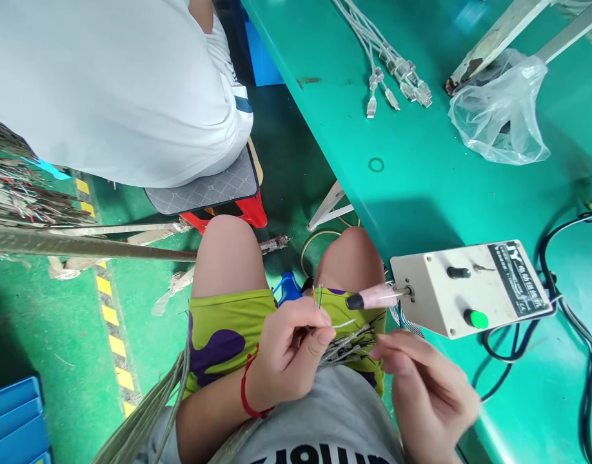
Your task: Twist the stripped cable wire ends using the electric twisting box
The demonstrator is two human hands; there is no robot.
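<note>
My left hand [289,351] pinches the stripped end of a grey cable [344,345], with thin coloured wires [318,295] sticking up between the fingers. My right hand [424,386] hovers just right of the cable end, fingers curled near the loose strands; whether it grips any is unclear. A bundle of grey cables [146,412] runs down past my left leg. Just above my hands, a white control box [470,287] sits at the edge of the green table [422,187], with a pink nozzle [373,298] pointing left from it.
Another person in a white shirt [107,84] sits on a red stool [228,216] ahead left. The table holds a bunch of USB cables [397,71], a clear plastic bag [503,116] and black cords [567,309]. Wire bundles [20,187] lie at left, blue bins [15,419] below.
</note>
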